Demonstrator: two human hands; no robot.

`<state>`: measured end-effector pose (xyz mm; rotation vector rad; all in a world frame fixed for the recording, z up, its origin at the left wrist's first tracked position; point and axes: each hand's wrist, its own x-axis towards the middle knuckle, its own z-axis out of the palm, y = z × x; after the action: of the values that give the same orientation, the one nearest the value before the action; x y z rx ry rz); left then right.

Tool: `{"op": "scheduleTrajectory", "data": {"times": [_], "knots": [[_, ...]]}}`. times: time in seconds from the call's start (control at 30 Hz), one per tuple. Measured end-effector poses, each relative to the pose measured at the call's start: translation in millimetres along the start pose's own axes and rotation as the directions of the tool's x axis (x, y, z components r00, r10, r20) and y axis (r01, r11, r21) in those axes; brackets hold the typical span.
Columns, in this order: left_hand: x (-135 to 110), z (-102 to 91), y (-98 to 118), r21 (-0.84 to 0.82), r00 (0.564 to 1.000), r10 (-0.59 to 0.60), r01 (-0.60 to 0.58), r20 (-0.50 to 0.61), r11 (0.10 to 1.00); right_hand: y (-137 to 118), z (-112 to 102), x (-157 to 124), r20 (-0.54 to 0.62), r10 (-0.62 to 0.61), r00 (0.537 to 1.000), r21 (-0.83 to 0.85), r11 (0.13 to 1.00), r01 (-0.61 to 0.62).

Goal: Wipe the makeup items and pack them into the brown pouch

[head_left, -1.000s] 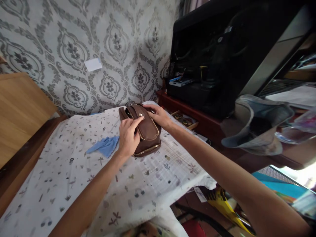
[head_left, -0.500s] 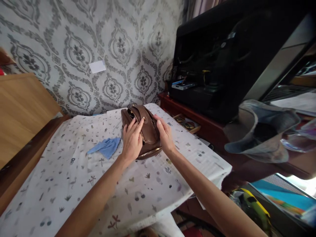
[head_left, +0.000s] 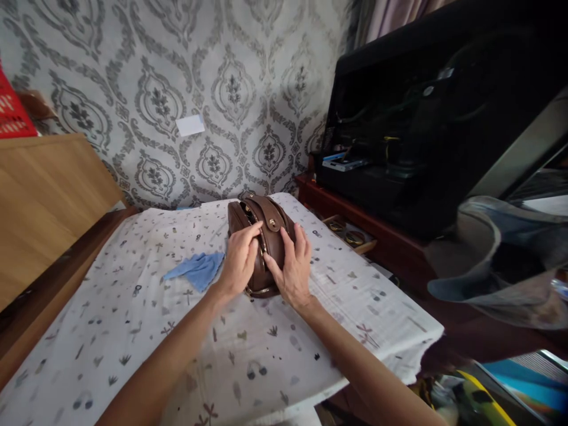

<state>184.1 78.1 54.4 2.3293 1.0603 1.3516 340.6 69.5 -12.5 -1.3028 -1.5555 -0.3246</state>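
A small brown leather bag (head_left: 270, 228) with a brass snap and gold zipper lies on a white patterned cloth (head_left: 177, 331) spread over the table. My left hand (head_left: 239, 263) rests on the bag's left side, fingers curled over its top near the zipper. My right hand (head_left: 293, 269) lies on the bag's right side with fingers stretched up over the leather and the thumb pressed by the zipper. Both hands hold the bag between them. A crumpled blue cloth (head_left: 197, 269) lies just left of my left hand.
A patterned grey wallpaper wall (head_left: 213, 94) stands behind the table. A wooden board (head_left: 44, 201) leans at the left. A dark red cabinet (head_left: 377, 231) with a black open case (head_left: 426, 130) stands at the right. A grey cap (head_left: 501, 260) hangs at the right.
My right hand slid from the bag's far end down to its near right side. The left hand stayed on the bag. The camera view shifted, so everything sits further right.
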Motion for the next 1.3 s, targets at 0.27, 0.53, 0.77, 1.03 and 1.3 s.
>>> {"op": "scheduleTrajectory", "data": {"times": [0.27, 0.53, 0.77, 1.03, 1.3], "knots": [[54.8, 11.4, -63.3, -0.101, 0.972, -0.195, 0.182, -0.135, 0.978, -3.8, 0.7, 1.5, -0.021, -0.028, 0.999, -0.027, 0.999, 0.027], [59.5, 22.4, -78.7, -0.189, 0.968, -0.231, 0.209, -0.103, 0.96, -1.9, 0.2, 0.5, -0.026, -0.064, 0.998, -0.007, 0.998, 0.064], [64.7, 28.3, -77.8, -0.105, 0.977, -0.173, 0.161, -0.12, 0.981, -1.9, -7.1, -0.6, 0.027, -0.112, 0.993, 0.001, 0.994, 0.112], [112.9, -13.3, -113.9, -0.127, 0.788, -0.6, 0.587, -0.137, 0.799, -3.7, -6.6, 0.6, 0.002, -0.122, 0.993, -0.007, 0.993, 0.122], [156.0, -19.3, -150.2, -0.049, 0.514, -0.825, 0.854, 0.236, 0.518, -3.1, -5.1, 1.1, -0.04, -0.152, 0.988, -0.012, 0.988, 0.151]]}}
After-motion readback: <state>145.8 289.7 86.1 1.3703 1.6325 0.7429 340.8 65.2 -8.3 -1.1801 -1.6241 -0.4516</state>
